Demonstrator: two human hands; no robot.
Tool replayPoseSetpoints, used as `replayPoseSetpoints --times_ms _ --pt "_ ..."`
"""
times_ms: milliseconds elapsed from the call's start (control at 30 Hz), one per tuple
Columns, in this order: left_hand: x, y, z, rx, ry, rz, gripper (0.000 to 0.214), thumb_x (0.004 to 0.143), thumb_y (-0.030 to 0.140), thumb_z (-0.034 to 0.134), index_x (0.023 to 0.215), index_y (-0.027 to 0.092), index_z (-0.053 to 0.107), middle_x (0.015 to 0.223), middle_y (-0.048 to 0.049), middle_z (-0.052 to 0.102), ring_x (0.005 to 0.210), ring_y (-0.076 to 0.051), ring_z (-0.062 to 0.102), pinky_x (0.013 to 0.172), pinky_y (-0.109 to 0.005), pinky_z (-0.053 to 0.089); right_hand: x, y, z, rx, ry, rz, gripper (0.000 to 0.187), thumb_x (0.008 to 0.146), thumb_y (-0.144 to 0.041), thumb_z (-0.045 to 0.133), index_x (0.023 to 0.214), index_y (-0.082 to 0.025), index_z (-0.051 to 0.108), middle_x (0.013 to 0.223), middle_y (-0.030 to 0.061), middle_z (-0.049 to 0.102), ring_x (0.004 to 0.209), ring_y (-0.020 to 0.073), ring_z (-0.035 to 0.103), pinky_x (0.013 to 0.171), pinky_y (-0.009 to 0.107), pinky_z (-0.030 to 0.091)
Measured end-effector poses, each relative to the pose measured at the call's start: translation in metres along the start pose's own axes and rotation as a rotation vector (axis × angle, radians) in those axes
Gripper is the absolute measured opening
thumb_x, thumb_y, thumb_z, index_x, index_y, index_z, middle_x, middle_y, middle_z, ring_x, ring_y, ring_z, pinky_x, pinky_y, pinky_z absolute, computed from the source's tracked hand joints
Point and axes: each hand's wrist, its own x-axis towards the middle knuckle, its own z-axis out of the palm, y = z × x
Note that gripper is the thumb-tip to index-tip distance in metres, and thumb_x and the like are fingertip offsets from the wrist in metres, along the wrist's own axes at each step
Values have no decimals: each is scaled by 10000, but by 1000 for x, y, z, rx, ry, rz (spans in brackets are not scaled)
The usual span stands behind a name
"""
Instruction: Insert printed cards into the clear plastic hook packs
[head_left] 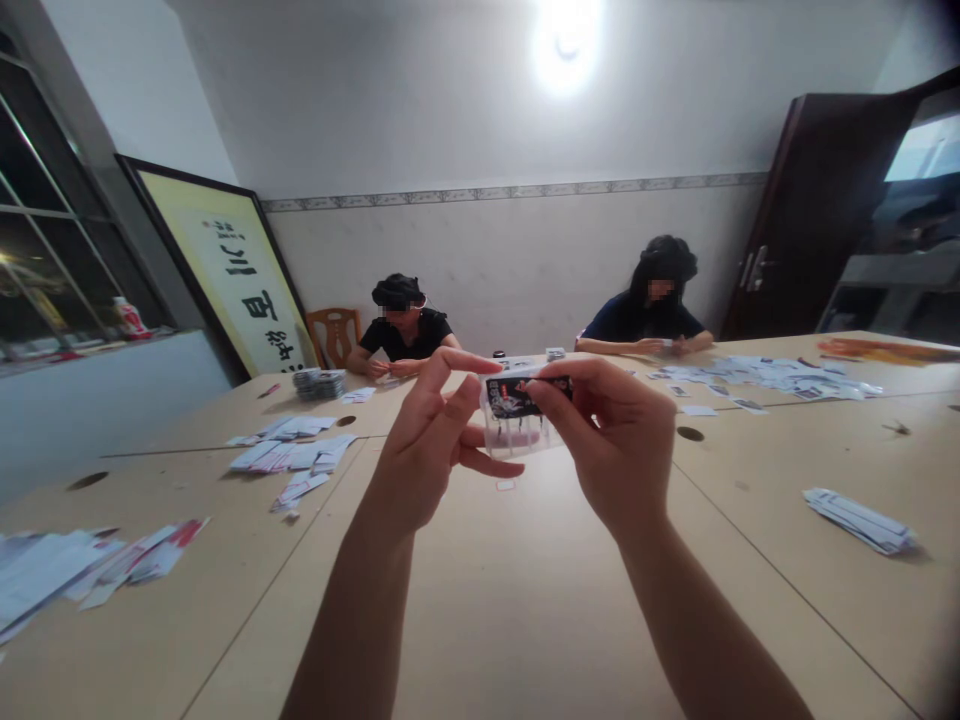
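Held up over the table in front of me is a small clear plastic pack (517, 438) with several thin dark items showing inside. Across its upper part lies a black printed card (508, 398). My left hand (427, 435) grips the pack's left side, with fingers above and below it. My right hand (622, 430) is closed, pinching the card's right end between thumb and fingers. Whether the card is inside the pack or against its face I cannot tell. A small white slip with a red edge (507, 486) lies on the table below.
Stacks of paper packets (292, 455) lie on the table (480, 620) at left, more papers (45, 575) nearer. A bundle (859, 520) lies right, a spread pile (772, 378) beyond. Two people (405, 325) sit opposite. Round holes (690, 433) pierce the tabletop.
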Motion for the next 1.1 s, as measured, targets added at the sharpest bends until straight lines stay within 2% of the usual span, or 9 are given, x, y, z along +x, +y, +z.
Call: replayPoseSetpoints --times_ms 100,167,400,633,867,1100 --pt "0 -2 -1 23 -3 24 343 904 527 678 1113 271 588 743 39 564 608 -163 712 546 -305 684 0 -1 0 -3 7 -2 50 831 -220 777 801 -236 741 618 -46 603 528 93 453 478 252 348" --pt "0 -2 -1 39 0 35 341 900 525 680 1132 291 595 754 30 591 602 -155 701 545 -286 680 0 -1 0 4 10 3 45 831 -224 776 805 -236 741 634 -39 623 538 99 480 481 255 359" --pt "-2 1 3 16 11 24 321 915 522 670 1051 252 562 884 22 622 613 -156 730 528 -314 685 -1 -3 0 8 21 -1 50 830 -199 774 807 -231 743 617 -53 619 504 79 416 451 247 312" --pt "-5 4 7 -10 27 33 285 926 494 660 1002 242 551 1115 -16 656 665 -177 761 509 -309 681 -2 -3 -1 31 25 32 40 821 -219 781 805 -232 748 632 -37 638 522 99 485 458 254 355" --pt "-4 5 4 17 -39 30 311 906 457 708 1029 243 519 890 9 687 704 -181 750 542 -306 688 -3 -3 2 3 45 3 52 818 -200 781 803 -235 747 674 -27 673 538 100 517 453 256 358" --pt "-4 4 3 34 -57 45 347 869 364 765 1044 239 493 912 5 709 739 -163 729 552 -282 687 -3 -3 2 5 46 20 45 820 -224 788 805 -236 748 671 -19 689 560 121 577 463 263 397"
